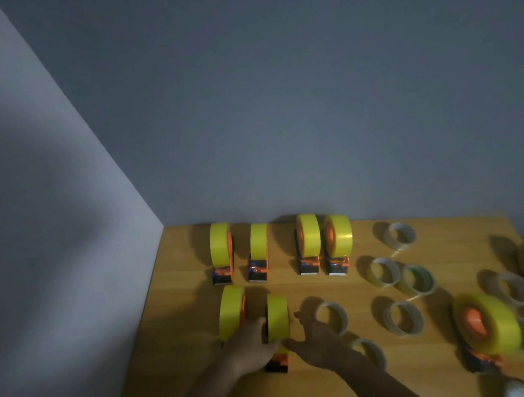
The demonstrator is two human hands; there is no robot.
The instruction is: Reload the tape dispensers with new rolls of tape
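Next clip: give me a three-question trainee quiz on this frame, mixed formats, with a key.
1. True or false: four loaded dispensers stand in the back row along the wall.
2. Which item sits between both hands? A) an empty tape core B) a dispenser with a yellow roll C) scissors
3. Fill in: the empty cores lie to the ___ of the two rows of dispensers.

Key: 1 true; 2 B; 3 right.

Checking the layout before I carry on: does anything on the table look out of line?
Yes: one loaded dispenser at the right sits tilted among the empty cores, apart from the neat upright rows at the left. Nothing looks spilled or damaged.
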